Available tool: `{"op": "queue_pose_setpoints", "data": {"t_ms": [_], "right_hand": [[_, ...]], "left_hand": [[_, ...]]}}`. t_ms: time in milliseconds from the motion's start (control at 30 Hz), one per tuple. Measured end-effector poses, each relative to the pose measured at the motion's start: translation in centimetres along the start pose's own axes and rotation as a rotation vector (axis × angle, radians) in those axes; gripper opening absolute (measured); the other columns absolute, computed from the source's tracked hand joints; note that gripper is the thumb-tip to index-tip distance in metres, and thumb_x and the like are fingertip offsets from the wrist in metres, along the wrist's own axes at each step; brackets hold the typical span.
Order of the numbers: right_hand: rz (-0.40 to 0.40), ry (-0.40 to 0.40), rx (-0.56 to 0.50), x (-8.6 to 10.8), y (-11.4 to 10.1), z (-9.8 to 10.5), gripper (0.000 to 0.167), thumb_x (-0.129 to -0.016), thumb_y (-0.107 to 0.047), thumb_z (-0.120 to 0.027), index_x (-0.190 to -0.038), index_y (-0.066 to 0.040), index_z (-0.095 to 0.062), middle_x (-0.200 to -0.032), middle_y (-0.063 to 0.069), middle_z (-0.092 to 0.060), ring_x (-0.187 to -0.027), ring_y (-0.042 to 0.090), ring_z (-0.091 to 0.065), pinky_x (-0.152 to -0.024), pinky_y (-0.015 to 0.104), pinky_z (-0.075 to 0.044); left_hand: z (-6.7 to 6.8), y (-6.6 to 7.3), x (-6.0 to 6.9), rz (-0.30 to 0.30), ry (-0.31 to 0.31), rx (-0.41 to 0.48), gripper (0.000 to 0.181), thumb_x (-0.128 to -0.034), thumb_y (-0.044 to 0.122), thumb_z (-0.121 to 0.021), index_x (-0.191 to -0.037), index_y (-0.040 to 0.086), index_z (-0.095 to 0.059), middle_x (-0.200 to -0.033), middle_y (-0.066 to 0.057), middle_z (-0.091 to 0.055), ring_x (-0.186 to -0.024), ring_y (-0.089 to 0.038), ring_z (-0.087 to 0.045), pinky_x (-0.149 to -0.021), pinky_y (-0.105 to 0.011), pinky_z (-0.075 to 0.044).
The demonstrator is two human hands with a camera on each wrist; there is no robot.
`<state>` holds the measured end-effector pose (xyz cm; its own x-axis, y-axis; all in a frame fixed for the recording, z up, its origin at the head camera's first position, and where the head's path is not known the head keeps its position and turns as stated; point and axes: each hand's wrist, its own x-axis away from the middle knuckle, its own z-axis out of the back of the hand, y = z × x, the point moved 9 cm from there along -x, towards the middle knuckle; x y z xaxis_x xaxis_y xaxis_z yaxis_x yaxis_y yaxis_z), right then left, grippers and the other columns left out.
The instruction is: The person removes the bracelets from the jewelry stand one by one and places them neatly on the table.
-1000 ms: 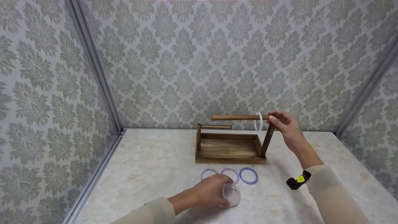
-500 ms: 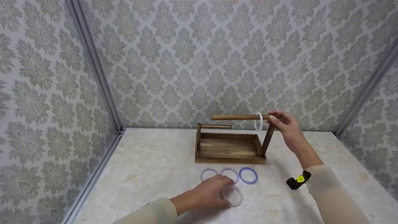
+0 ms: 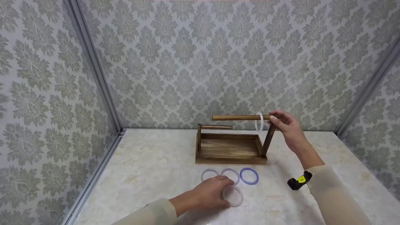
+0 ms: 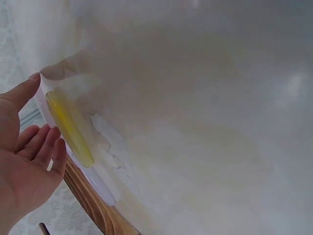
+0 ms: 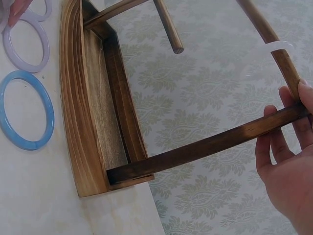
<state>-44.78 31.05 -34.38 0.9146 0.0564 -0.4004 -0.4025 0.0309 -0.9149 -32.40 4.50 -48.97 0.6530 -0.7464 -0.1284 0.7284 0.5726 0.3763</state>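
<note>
My left hand is low over the table, thumb and fingers at the rim of a pale pinkish bangle. In the left wrist view a yellow bangle lies beside the fingers; the head view does not show it. My right hand grips the top corner of a wooden bangle stand, where the upper rod meets the slanted post. A white bangle hangs on that rod, close to the right fingers. In front of the stand lie two lavender bangles and a blue bangle.
A lower, shorter rod sticks out from the stand's left post. The tray base has a low rim. Patterned walls close in the back and sides of the pale table. A black wrist camera sits on the right wrist.
The pinkish bangle at my left hand has turned slightly and shows a rounder outline than a second ago. My right hand and the stand have kept their places.
</note>
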Motion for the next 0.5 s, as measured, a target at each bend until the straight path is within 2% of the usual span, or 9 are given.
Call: {"op": "queue_pose_setpoints", "data": {"t_ms": [233, 500], "right_hand": [[-0.025, -0.003, 0.008, 0.1, 0.17, 0.0, 0.049, -0.104, -0.024, -0.07, -0.14, 0.008, -0.058, -0.114, -0.002, -0.072, -0.106, 0.022, -0.069, -0.089, 0.029, -0.056], [-0.014, 0.001, 0.01, 0.06, 0.16, 0.03, 0.049, -0.104, -0.023, -0.071, -0.139, 0.008, -0.058, -0.111, -0.001, -0.073, -0.103, 0.019, -0.071, -0.087, 0.03, -0.057]], "left_hand": [[0.01, -0.09, 0.18, -0.032, 0.022, 0.011, 0.06, -0.0845, 0.033, -0.092, -0.135, 0.013, -0.066, -0.128, 0.004, -0.068, -0.12, -0.007, -0.062, -0.105, -0.027, -0.05], [-0.08, -0.19, 0.05, -0.013, 0.01, 0.009, 0.061, -0.085, 0.036, -0.091, -0.136, 0.015, -0.067, -0.129, 0.005, -0.067, -0.122, -0.008, -0.062, -0.106, -0.027, -0.049]]}}
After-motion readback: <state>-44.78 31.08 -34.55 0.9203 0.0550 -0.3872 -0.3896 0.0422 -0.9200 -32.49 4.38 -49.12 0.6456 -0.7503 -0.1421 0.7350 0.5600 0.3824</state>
